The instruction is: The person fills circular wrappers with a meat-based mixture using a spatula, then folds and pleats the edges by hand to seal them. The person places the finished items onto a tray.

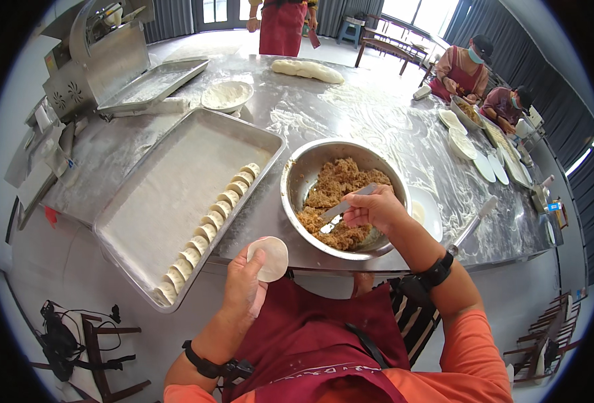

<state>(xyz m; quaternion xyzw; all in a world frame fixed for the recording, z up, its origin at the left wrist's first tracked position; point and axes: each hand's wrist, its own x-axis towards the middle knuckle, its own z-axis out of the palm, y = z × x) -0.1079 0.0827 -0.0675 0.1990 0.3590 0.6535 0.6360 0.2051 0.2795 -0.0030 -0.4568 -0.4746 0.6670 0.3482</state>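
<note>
In my left hand (246, 274) is a round dough wrapper (272, 259), held flat between thumb and fingers near the table's edge. My right hand (372, 207) grips a flat metal spatula (345, 202), its tip in the brown minced filling (345, 176). That filling lies in a large steel bowl (291, 221) in front of me. To the left, a metal tray (146, 169) carries a slanting row of pleated dumplings (213, 219) along its right side. A white plate (432, 214) with a pale round piece, perhaps a wrapper, is partly hidden behind the bowl and my right arm.
A bowl of flour (226, 95), a dough log (307, 71) and another metal tray (156, 85) lie farther back on the floury steel table (261, 108). A long-handled tool (473, 224) is at right. One person stands opposite; two people work at the far right.
</note>
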